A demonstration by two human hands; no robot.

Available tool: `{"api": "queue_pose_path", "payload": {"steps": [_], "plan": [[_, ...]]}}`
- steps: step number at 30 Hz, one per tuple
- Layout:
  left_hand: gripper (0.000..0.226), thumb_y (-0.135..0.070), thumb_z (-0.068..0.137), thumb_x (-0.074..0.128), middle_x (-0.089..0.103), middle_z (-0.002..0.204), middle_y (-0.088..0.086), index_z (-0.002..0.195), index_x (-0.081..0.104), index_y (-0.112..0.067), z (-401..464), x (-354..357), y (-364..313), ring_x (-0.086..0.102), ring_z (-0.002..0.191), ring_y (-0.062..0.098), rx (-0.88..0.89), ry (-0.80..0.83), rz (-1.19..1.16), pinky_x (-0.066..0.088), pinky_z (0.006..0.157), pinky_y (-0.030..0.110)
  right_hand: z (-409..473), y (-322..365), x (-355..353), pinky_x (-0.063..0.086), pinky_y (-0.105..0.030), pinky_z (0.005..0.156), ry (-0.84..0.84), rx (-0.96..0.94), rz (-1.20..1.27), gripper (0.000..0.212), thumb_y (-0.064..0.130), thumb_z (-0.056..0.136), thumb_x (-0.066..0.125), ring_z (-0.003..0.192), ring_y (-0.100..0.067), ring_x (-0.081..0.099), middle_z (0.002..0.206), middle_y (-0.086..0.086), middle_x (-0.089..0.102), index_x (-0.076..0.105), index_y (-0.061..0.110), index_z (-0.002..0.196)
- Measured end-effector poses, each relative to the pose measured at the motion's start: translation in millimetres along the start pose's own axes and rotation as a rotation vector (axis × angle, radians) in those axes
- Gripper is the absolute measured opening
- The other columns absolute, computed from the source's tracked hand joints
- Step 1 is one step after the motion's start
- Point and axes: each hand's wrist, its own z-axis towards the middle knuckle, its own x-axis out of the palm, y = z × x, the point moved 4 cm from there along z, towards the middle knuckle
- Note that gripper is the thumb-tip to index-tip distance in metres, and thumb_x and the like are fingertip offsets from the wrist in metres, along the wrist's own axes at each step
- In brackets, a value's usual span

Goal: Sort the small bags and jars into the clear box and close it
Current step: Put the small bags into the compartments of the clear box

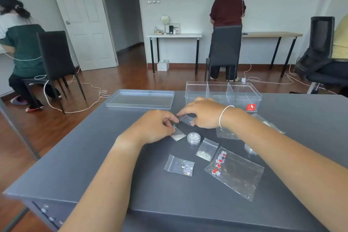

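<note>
We are working at a dark grey table [94, 156] in a shared room. Toward its far edge the lid [140, 98] is lying open side up, left of the clear box [224, 93], which is waiting uncovered for filling. Our left hand [154, 128] is pinching one small bag [178, 134]; our right hand [204, 112] is pinching another bag [186, 119], presumably gathering them. Beside them a jar [194, 138] and further bags are lying nearer the front edge, unsorted.

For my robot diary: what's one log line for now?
left hand: pinching small bag | right hand: pinching another | clear box: open
</note>
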Motion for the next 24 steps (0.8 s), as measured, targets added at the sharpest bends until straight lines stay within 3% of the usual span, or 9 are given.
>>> {"api": "queue_pose_path", "payload": {"steps": [4,6,11,14,17,19,22,24], "plan": [[0.028,-0.008,0.082,0.055,0.057,0.068,-0.014,0.101,0.066,-0.026,1,0,1,0.049,0.05,-0.005,-0.019,-0.03,-0.003,0.036,0.05,0.001,0,-4,-2,0.019,-0.044,0.107,0.063,0.026,0.008,0.051,0.022,0.089,0.051,0.134,-0.02,0.023,0.146,0.013,0.037,0.036,0.041,0.133],[0.03,-0.006,0.082,0.053,0.056,0.067,-0.015,0.1,0.067,-0.025,1,0,0,0.049,0.054,-0.002,-0.02,-0.047,-0.004,0.036,0.05,0.002,1,-4,-1,0.019,-0.043,0.106,0.083,0.016,0.016,0.048,0.021,0.089,0.05,0.132,-0.02,0.025,0.142,0.012,0.043,0.039,0.043,0.131],[0.027,-0.005,0.082,0.051,0.056,0.072,-0.013,0.094,0.069,-0.022,1,-6,1,0.052,0.064,0.002,-0.028,-0.141,-0.038,0.04,0.059,0.007,-2,-1,-2,0.024,-0.037,0.095,-0.07,0.021,0.126,0.036,0.016,0.085,0.056,0.112,-0.017,0.036,0.112,0.005,0.06,0.054,0.034,0.116],[0.024,-0.007,0.083,0.053,0.056,0.073,-0.013,0.089,0.069,-0.023,1,-12,1,0.052,0.064,0.001,-0.026,-0.229,-0.081,0.036,0.052,0.0,-8,-3,-5,0.026,-0.036,0.093,-0.189,0.046,0.207,0.03,0.005,0.085,0.048,0.103,-0.017,0.043,0.096,0.003,0.068,0.064,0.026,0.099],[0.024,-0.007,0.084,0.053,0.056,0.069,-0.012,0.082,0.066,-0.026,0,-19,-4,0.051,0.058,-0.001,0.001,-0.301,-0.14,0.034,0.048,-0.001,-19,-11,-16,0.035,-0.037,0.095,-0.266,0.069,0.312,0.024,0.005,0.085,0.051,0.085,-0.012,0.052,0.08,0.009,0.063,0.068,0.021,0.089],[0.026,-0.007,0.085,0.054,0.054,0.066,-0.011,0.077,0.066,-0.029,2,-25,-10,0.05,0.055,0.004,0.026,-0.348,-0.204,0.035,0.047,0.001,-26,-22,-29,0.039,-0.032,0.088,-0.369,0.07,0.422,0.018,0.007,0.083,0.056,0.07,-0.002,0.049,0.071,0.018,0.055,0.069,0.019,0.085],[0.03,-0.007,0.085,0.055,0.056,0.074,-0.008,0.072,0.064,-0.033,11,-35,-26,0.05,0.061,0.019,0.081,-0.416,-0.286,0.036,0.046,0.008,-38,-40,-50,0.039,-0.012,0.067,-0.617,0.098,0.528,0.015,0.006,0.081,0.059,0.06,0.012,0.049,0.069,0.022,0.053,0.07,0.017,0.084],[0.029,-0.008,0.085,0.055,0.058,0.074,-0.01,0.072,0.064,-0.032,21,-45,-40,0.051,0.06,0.015,0.129,-0.467,-0.285,0.037,0.048,0.007,-44,-51,-59,0.035,-0.002,0.059,-0.754,0.137,0.592,0.017,0.005,0.081,0.059,0.057,0.015,0.048,0.07,0.021,0.054,0.069,0.018,0.082]]}}
